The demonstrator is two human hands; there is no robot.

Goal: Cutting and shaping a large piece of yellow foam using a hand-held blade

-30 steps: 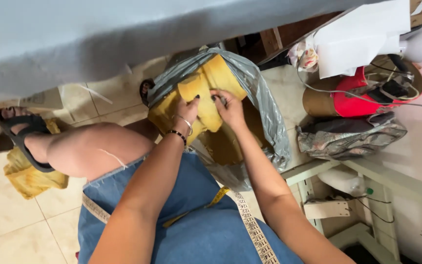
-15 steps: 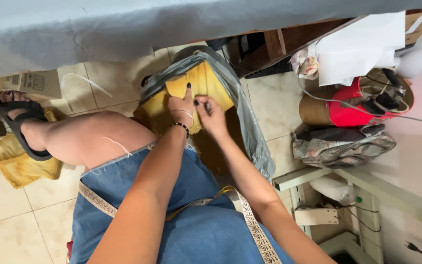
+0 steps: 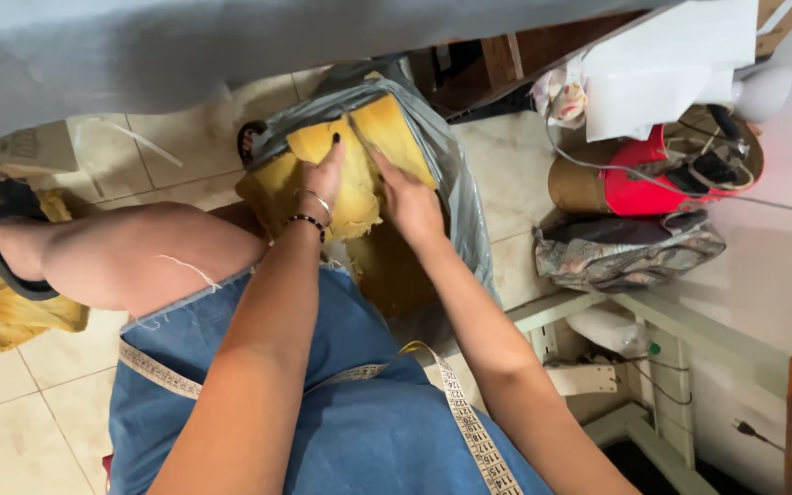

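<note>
Tiled floor (image 3: 38,422); both hands (left (image 3: 323,179), right (image 3: 412,203)) grasping yellow fabric (image 3: 359,183) in grey bag (image 3: 456,174).

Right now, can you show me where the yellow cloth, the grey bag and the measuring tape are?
yellow cloth (image 3: 357,188), head view, bare patch between the hands.
grey bag (image 3: 462,192), head view, right wall.
measuring tape (image 3: 469,431), head view, strip across the lap.

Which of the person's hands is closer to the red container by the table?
The right hand. It rests on the yellow cloth in the grey bag, on the side toward the red container. The left hand presses the same cloth farther away.
</note>
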